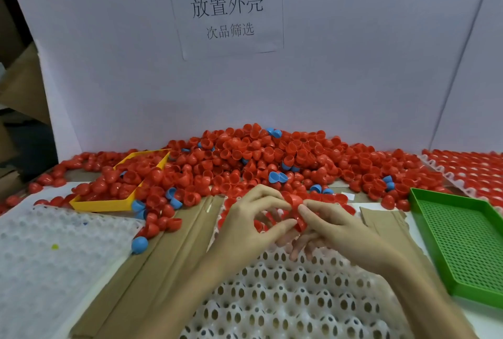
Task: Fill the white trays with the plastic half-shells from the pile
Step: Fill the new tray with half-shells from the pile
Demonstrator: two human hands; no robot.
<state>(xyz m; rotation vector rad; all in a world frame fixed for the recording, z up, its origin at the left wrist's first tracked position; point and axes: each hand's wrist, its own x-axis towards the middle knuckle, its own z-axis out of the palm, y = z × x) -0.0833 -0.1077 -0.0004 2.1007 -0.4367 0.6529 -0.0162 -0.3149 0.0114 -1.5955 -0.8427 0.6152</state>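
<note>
A person's left hand (246, 225) and right hand (330, 231) meet above the far end of a white tray (285, 297), both pinching red half-shells (295, 209) between thumb and fingertips; exactly how many shells they hold together cannot be told, as the pieces overlap and the fingers hide part of them. The tray beneath the hands is a moulded sheet of egg-shaped sockets with dark holes, its near rows bare, while a few red shells sit in the rows at its far end, just past the fingers. Behind it rises the pile (258, 159), a broad heap of red shells with a scattering of blue ones, banked against a white partition (109, 66). A sheet of paper (226, 9) printed with Chinese characters is fixed to that partition. To the left, a yellow tray (109, 203) lies half buried in the heap and holds red shells. Nearer on the left lies a second white socket tray (54, 257), blurred, with a lone blue shell (139, 244) at its right edge. Strips of brown cardboard (163, 257) run under and between the trays. On the right stands a green perforated tray (462, 240), and beyond it, at the frame's far right edge, another white tray (468, 169) is already packed with red shells.
</note>
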